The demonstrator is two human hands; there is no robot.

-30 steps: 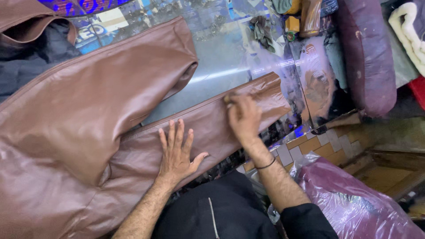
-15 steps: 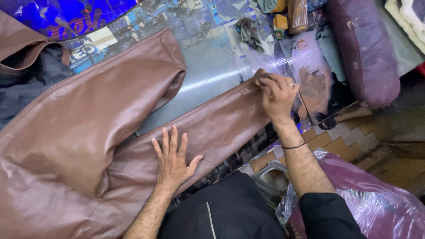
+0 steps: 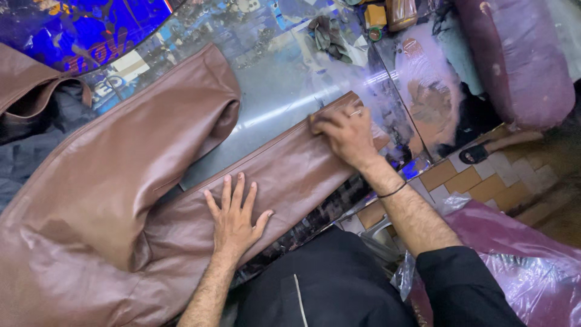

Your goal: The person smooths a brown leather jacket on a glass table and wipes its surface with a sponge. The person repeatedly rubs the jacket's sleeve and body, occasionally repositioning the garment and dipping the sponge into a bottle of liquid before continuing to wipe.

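Note:
A brown leather jacket [image 3: 121, 157] lies spread on a glass tabletop [image 3: 290, 79]. One sleeve [image 3: 290, 169] stretches to the right across the glass. My left hand [image 3: 235, 218] rests flat on the middle of this sleeve, fingers spread. My right hand [image 3: 345, 133] presses on the sleeve near its cuff end, fingers curled over a small tan pad [image 3: 315, 123] that only peeks out at the fingertips. A ring is on one finger and a dark band circles the wrist.
A crumpled grey rag [image 3: 330, 36], a yellow box [image 3: 375, 15] and a brown bottle [image 3: 400, 12] sit at the table's far edge. A maroon cushion [image 3: 520, 60] lies at upper right. A plastic-wrapped maroon bundle [image 3: 514, 260] sits by my right arm, and a sandal [image 3: 475, 154] on the tiled floor.
My right hand slid with the pad along the sleeve toward the cuff, then came back a little to the left. My left hand stayed flat on the sleeve.

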